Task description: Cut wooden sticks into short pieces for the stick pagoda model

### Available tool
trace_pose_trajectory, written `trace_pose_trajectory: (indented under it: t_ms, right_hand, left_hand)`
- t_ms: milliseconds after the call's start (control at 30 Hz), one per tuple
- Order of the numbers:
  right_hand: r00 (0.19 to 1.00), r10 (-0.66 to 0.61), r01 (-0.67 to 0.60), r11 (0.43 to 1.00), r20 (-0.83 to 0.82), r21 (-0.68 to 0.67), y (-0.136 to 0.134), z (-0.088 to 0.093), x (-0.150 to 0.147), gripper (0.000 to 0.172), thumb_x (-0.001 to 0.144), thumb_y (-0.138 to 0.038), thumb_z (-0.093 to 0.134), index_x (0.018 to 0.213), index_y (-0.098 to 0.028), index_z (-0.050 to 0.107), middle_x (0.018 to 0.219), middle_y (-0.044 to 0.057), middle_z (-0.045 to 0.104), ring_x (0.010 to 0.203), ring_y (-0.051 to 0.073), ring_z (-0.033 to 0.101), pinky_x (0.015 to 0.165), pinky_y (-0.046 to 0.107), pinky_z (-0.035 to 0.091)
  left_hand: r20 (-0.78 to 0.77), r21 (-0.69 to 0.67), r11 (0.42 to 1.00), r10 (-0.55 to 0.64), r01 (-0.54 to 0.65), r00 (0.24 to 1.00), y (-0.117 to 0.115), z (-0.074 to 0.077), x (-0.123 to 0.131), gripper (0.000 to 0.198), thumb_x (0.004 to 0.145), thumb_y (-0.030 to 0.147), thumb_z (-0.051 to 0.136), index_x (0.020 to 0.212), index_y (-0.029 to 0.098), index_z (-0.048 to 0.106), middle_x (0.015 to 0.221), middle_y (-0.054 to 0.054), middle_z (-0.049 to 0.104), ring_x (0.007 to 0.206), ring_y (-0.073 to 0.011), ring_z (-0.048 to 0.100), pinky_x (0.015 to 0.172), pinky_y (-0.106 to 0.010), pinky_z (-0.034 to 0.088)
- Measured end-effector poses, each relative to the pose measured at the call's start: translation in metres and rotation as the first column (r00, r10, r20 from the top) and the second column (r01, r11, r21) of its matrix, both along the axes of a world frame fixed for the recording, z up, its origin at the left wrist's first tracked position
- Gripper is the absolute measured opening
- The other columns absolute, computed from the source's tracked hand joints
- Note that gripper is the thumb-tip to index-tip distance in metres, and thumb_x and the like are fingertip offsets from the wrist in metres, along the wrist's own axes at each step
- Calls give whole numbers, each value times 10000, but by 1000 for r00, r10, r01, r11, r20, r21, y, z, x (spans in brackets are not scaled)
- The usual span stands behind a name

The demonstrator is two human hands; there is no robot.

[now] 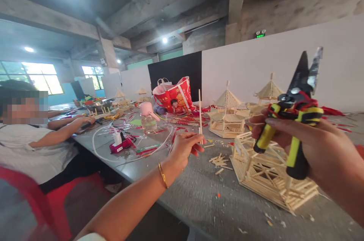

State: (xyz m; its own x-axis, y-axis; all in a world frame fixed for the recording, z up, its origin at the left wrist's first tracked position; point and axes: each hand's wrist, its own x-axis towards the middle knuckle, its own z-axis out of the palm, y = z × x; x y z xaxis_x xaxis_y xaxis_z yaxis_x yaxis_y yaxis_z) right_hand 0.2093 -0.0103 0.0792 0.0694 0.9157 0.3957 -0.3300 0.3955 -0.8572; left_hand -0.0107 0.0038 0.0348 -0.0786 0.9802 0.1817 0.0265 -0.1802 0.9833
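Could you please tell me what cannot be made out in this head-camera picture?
Head view: the right hand and the cutters cover part of the stick frame.
Head view: the left hand hides the lower end of the thin stick.
Head view: things at the far end of the table are too small to name.

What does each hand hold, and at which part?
The left hand pinches a thin wooden stick near its lower end. The right hand grips cutting pliers by their yellow-black handles.
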Motion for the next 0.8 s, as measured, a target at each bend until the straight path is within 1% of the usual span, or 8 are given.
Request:
trace_pose_trajectory:
  t_ms: [367,467,500,567,633,667,733,800]
  right_hand:
    - [995,80,-78,997,66,-29,3,-6,0,290,636,-267,674,870,-149,550,877,105,588,753,243,596,643,349,486]
    - [948,182,-168,983,260,-75,4,-9,1,301,662,-345,634,878,-157,543,840,95,598,682,218,588,595,324,465]
    - [889,238,-211,971,392,-112,3,-10,0,295,687,-387,599,861,-154,548,792,91,602,655,209,580,567,310,451]
    - [666,285,-224,958,689,-180,-1,-15,-6,307,732,-449,517,792,-151,556,692,78,597,605,190,557,528,288,412]
    - [413,195,-157,977,890,-141,-6,-21,-17,281,750,-431,474,758,-159,546,658,63,588,610,183,542,544,283,389]
    - [326,121,-126,989,938,-84,-9,-25,-23,244,751,-396,469,770,-164,541,676,58,588,631,186,542,568,286,386]
    - [244,13,-103,995,970,13,-13,-34,-34,203,759,-339,442,813,-167,535,720,63,591,672,198,546,618,301,384]
    - [221,-8,-120,992,975,35,-14,-41,-41,217,777,-315,398,853,-163,533,768,75,595,731,217,556,674,319,387]
  left_hand:
    - [-30,-4,1000,28,-29,999,-1,3,-3,200,678,300,615,678,100,610,709,-66,637,439,-53,526,362,-161,333]
    - [-70,15,1000,26,-25,997,-2,4,-5,195,674,294,613,658,100,609,675,-53,629,433,-51,519,362,-156,335]
    - [-96,30,999,34,-31,995,-2,5,-8,196,674,296,609,662,100,611,665,-49,628,427,-51,516,359,-155,336]
    - [-163,79,995,69,-57,984,-4,7,-14,202,680,306,597,667,105,616,643,-38,625,418,-52,510,351,-152,339]
    - [-248,132,988,115,-84,962,-8,11,-22,205,690,314,580,656,114,613,625,-26,619,418,-54,511,346,-146,341]
    - [-288,153,984,136,-95,948,-11,13,-26,203,695,314,573,655,119,611,622,-20,617,419,-55,513,345,-143,342]
    - [-364,178,978,169,-110,916,-19,18,-33,195,701,314,562,667,129,610,624,-16,619,422,-58,519,349,-142,354]
    - [-432,187,976,184,-112,883,-29,23,-37,194,707,319,552,693,135,615,626,-18,623,426,-62,526,362,-148,373]
